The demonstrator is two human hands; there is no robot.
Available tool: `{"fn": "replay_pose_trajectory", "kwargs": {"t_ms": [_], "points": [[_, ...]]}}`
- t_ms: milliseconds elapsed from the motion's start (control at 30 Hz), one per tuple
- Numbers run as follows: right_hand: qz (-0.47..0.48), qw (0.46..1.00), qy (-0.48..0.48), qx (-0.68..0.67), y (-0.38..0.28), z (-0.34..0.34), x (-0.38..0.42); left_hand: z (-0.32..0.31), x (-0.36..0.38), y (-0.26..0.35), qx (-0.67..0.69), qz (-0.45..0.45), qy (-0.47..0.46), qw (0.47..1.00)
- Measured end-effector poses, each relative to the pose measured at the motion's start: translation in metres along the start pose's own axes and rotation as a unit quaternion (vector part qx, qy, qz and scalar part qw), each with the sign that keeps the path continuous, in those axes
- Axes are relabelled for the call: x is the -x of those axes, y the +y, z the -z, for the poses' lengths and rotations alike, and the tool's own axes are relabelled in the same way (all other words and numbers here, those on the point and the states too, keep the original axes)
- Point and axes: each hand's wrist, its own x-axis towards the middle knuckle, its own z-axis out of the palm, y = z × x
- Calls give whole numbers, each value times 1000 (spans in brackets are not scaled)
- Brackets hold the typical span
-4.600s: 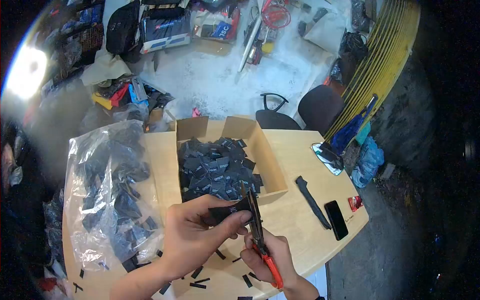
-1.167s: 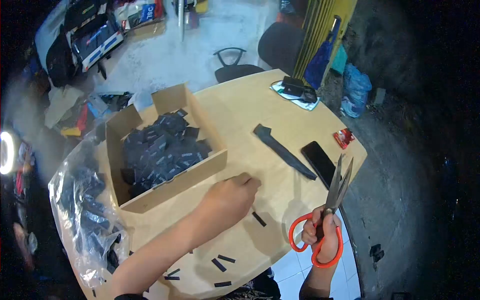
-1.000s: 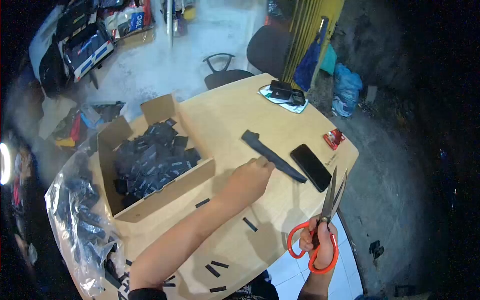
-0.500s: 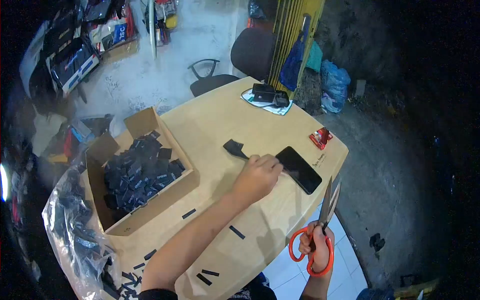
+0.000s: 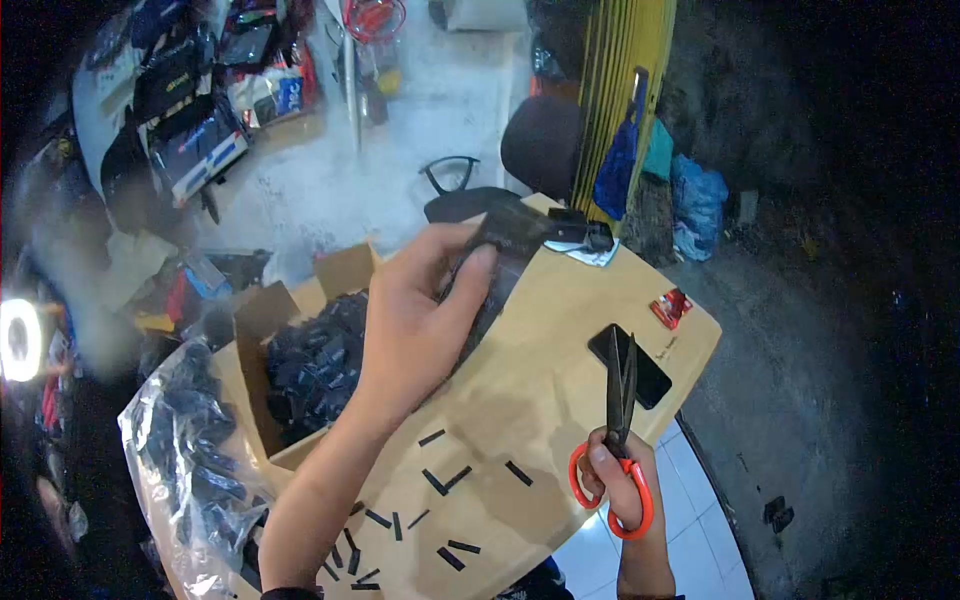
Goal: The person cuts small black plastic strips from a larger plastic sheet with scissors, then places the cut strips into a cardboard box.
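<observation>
Strip of black, cloth-like material (image 5: 508, 240), pinched in left hand (image 5: 415, 320), raised right of brown cardboard box (image 5: 268, 314). Red-handled scissors (image 5: 617, 395) with slightly parted blades, gripped in right hand (image 5: 617, 484), near rectangular black phone (image 5: 652, 384). Probably preparing strip for cutting; next calls for feeding it between blades.

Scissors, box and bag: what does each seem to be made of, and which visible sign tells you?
Scissors: blades likely metal, dark grey sheen; handles probably plastic, smooth orange-red. Box: probably cardboard, matte brown, folded flaps. Bag: likely plastic film, see-through, crinkled bright highlights.
</observation>
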Motion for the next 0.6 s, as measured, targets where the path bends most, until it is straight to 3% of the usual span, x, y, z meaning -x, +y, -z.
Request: {"fn": "replay_pose_trajectory", "kwargs": {"t_ms": [100, 200, 367, 467, 533, 600], "points": [[64, 994, -54, 65, -15, -14, -11, 30, 13, 25, -43, 35, -11, 998], [110, 988, -88, 60, -44, -44, -18, 54, 29, 50, 13, 145, -32, 989], [230, 967, -102, 32, -83, -104, -24, 88, 55, 69, -2, 149, -61, 987], [245, 956, -160, 13, -96, -129, -26, 108, 66, 81, -24, 166, -82, 982], [246, 952, -181, 16, -91, -140, -28, 117, 70, 94, -64, 249, -133, 957], [284, 935, -211, 36, -79, -148, -36, 125, 78, 90, -21, 260, -138, 955]]}}
